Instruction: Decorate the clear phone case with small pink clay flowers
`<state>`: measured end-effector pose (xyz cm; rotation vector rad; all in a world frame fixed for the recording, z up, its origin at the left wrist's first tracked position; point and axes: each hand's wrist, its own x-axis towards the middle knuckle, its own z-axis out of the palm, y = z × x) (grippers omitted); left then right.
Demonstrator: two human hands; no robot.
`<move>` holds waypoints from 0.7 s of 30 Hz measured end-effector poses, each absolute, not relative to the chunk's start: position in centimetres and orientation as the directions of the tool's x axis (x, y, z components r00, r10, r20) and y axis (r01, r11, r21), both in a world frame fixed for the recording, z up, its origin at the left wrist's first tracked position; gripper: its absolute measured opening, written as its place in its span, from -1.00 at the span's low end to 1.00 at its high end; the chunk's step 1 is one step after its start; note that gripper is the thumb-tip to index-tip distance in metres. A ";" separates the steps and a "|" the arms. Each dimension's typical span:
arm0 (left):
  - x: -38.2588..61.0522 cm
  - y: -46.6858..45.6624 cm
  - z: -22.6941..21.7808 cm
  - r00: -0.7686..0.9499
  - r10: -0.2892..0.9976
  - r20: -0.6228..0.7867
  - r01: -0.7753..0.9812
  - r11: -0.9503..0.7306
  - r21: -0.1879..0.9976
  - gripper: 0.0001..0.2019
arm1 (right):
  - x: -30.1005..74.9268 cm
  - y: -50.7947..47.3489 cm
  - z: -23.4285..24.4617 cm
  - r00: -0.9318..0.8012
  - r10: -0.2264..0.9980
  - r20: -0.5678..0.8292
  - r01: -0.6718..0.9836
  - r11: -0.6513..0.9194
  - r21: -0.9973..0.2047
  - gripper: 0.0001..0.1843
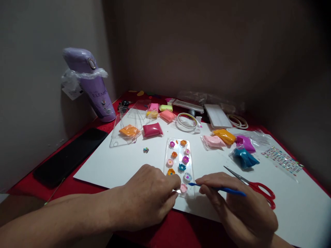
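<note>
A clear phone case (191, 172) lies flat on the white board, dotted with several small clay flowers in pink, orange, purple and teal. My left hand (152, 196) is closed over the case's lower left corner; whatever its fingers grip, if anything, is hidden. Between the thumb and fingers of my right hand (232, 203) is a thin blue modelling tool (227, 190). Its flat tip points left, close to the light pink flower (183, 188) near the bottom of the case. Red-handled scissors (261, 189) lie half behind my right hand.
Around the case on the white board (103, 168) are several packets of clay, such as a crimson one (152, 130) and a teal one (245, 158). A gem sticker sheet (281, 161) lies right. Further left are a black phone (69, 155) and a purple bottle (90, 86).
</note>
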<state>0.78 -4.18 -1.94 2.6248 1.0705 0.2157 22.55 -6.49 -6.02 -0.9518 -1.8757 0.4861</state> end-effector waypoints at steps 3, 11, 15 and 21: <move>0.7 -4.2 -2.1 0.710 0.703 0.045 0.646 -0.674 0.358 -0.84 | 22.6 -6.5 -6.2 -0.251 0.788 0.562 0.374 0.614 -0.695 -0.69; 0.9 -4.2 -2.0 0.746 0.664 0.043 0.599 -0.699 0.391 -0.76 | 22.3 -6.6 -5.7 -0.269 0.775 0.572 0.387 0.631 -0.673 -0.77; 0.9 -4.1 -2.0 0.758 0.651 0.027 0.590 -0.704 0.395 -0.76 | 22.1 -6.6 -5.5 -0.274 0.776 0.569 0.407 0.629 -0.662 -0.80; 1.0 -4.1 -1.8 0.764 0.644 -0.032 0.610 -0.706 0.360 -0.78 | 22.0 -6.5 -5.2 -0.274 0.763 0.586 0.446 0.640 -0.625 -0.82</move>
